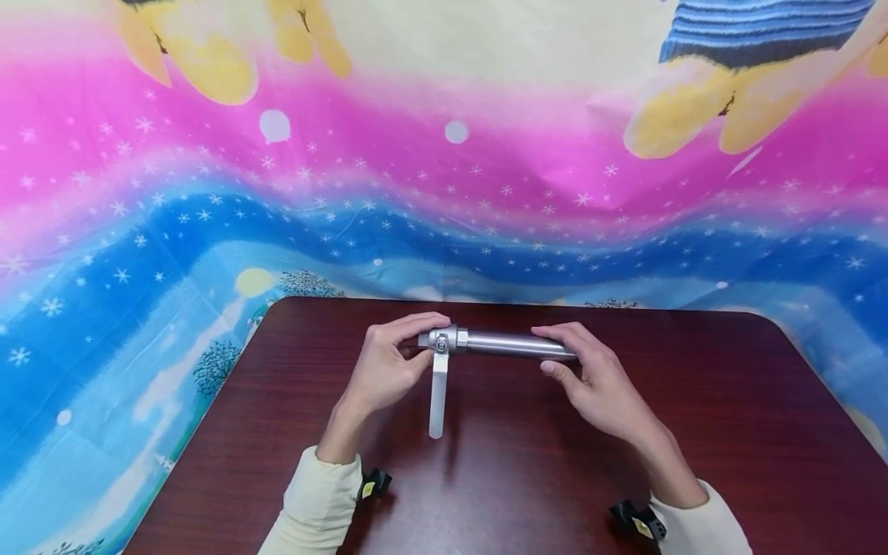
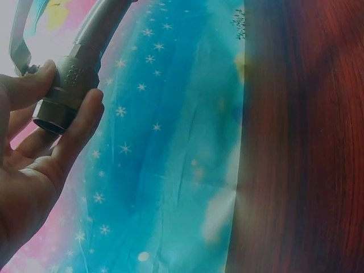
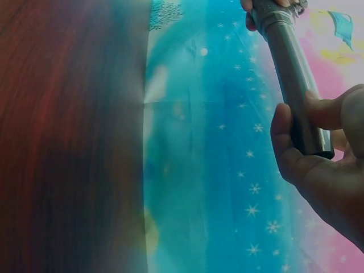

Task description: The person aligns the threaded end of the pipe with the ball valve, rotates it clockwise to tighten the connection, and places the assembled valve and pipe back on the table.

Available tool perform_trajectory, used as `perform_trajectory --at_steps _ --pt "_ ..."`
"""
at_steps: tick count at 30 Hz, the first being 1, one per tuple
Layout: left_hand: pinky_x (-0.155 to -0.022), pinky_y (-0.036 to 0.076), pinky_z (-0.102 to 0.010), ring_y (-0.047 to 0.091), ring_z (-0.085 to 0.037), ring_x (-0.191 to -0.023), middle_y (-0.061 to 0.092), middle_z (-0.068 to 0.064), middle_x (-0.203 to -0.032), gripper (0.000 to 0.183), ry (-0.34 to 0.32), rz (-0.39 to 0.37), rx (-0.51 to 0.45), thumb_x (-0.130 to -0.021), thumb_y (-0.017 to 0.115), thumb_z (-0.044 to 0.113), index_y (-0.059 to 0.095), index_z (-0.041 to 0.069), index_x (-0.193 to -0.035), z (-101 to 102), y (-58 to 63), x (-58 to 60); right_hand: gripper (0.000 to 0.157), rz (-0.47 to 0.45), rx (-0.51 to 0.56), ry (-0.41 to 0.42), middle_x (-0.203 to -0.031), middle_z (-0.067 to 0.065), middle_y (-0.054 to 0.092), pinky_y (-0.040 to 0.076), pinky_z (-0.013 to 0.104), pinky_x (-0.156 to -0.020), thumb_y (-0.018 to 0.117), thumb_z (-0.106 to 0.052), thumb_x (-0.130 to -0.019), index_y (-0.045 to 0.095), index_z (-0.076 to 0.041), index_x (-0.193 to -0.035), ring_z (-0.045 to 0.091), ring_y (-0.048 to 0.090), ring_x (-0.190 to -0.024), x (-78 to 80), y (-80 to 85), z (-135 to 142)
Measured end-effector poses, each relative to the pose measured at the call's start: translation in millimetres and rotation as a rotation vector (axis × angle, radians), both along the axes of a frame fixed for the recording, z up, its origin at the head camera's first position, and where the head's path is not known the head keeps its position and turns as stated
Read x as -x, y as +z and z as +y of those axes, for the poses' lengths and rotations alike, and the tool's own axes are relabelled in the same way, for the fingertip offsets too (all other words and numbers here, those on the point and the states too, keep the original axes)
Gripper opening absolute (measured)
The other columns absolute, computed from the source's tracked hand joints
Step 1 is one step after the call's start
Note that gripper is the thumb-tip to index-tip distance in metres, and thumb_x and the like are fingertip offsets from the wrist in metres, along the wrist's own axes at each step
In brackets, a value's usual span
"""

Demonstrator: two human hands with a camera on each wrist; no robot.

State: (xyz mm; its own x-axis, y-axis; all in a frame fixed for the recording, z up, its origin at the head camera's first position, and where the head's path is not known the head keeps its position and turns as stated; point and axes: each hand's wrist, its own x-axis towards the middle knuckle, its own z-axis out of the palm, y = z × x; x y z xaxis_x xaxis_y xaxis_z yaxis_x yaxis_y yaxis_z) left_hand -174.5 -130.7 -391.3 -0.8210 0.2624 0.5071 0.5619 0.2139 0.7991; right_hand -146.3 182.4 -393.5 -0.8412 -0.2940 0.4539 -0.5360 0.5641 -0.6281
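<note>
A metal ball valve [image 1: 444, 339] with a long lever handle [image 1: 438, 397] is joined to a smooth steel pipe [image 1: 509, 344]. Both hands hold this assembly above the table, the pipe lying nearly level. My left hand [image 1: 388, 362] grips the valve body between thumb and fingers, its lever pointing toward me. In the left wrist view the valve's open threaded end [image 2: 54, 116] shows between the fingers. At the other end, my right hand [image 1: 603, 381] grips the pipe with thumb and fingers curled round it. The pipe's far tip [image 3: 318, 149] shows in the right wrist view.
Beneath the hands is a dark reddish wooden table [image 1: 527, 478] with rounded far corners. A cloth backdrop [image 1: 416, 177] with snowflakes and cartoon figures hangs behind it and along its sides. Dark wrist-mounted devices [image 1: 375, 484] sit by both sleeves.
</note>
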Motion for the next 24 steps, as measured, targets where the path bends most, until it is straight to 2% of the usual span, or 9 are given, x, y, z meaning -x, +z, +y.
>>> perform_trajectory --at_steps 3,9,14,16,21,24 --pt "-0.083 0.067 -0.032 0.073 -0.017 -0.099 0.078 -0.013 -0.127 0.048 0.008 -0.009 0.033 -0.083 0.071 -0.020 0.079 0.003 -0.123 1 -3.3 2.5 0.051 -0.015 -0.018 -0.001 -0.126 0.002 0.069 0.043 0.021 -0.070 0.075 0.002 -0.096 0.067 -0.019 -0.142 0.009 0.052 -0.086 1.0 -4.3 2" --pt "-0.077 0.064 -0.027 0.069 -0.010 -0.092 0.080 -0.009 -0.123 0.045 0.029 -0.036 0.113 -0.083 0.073 -0.016 0.081 0.007 -0.122 1 -13.2 6.3 0.050 -0.035 -0.018 0.014 -0.126 0.002 0.071 0.045 0.022 -0.068 0.077 0.003 -0.094 0.070 -0.018 -0.140 0.009 0.054 -0.086 6.9 -20.2 6" --pt "-0.073 0.061 -0.025 0.069 -0.016 -0.088 0.081 -0.008 -0.121 0.043 0.043 -0.064 0.177 -0.084 0.074 -0.013 0.082 0.008 -0.121 -1 -19.6 9.6 0.049 -0.056 -0.032 0.034 -0.127 -0.001 0.073 0.047 0.022 -0.069 0.079 -0.001 -0.093 0.072 -0.019 -0.138 0.009 0.057 -0.087 13.7 -33.3 9" --pt "-0.076 0.063 -0.028 0.071 -0.018 -0.089 0.081 -0.008 -0.120 0.042 0.040 -0.080 0.196 -0.084 0.075 -0.012 0.082 0.008 -0.120 -1 -21.7 10.8 0.047 -0.071 -0.039 0.044 -0.127 -0.001 0.073 0.047 0.022 -0.070 0.080 -0.003 -0.093 0.072 -0.018 -0.138 0.009 0.058 -0.087 16.3 -37.1 11" --pt "-0.082 0.066 -0.047 0.073 -0.019 -0.091 0.081 -0.008 -0.118 0.040 0.031 -0.103 0.248 -0.085 0.076 -0.009 0.082 0.010 -0.119 -4 -26.4 13.3 0.043 -0.120 -0.045 0.065 -0.127 -0.001 0.074 0.051 0.022 -0.074 0.083 -0.009 -0.093 0.074 -0.015 -0.135 0.009 0.061 -0.091 21.7 -43.5 15" --pt "-0.083 0.065 -0.050 0.072 -0.016 -0.090 0.082 -0.005 -0.116 0.040 0.033 -0.103 0.301 -0.085 0.078 -0.008 0.082 0.011 -0.119 -5 -28.8 15.1 0.041 -0.148 -0.042 0.070 -0.128 0.000 0.075 0.052 0.022 -0.074 0.084 -0.013 -0.093 0.075 -0.015 -0.133 0.009 0.062 -0.089 25.0 -46.6 17"
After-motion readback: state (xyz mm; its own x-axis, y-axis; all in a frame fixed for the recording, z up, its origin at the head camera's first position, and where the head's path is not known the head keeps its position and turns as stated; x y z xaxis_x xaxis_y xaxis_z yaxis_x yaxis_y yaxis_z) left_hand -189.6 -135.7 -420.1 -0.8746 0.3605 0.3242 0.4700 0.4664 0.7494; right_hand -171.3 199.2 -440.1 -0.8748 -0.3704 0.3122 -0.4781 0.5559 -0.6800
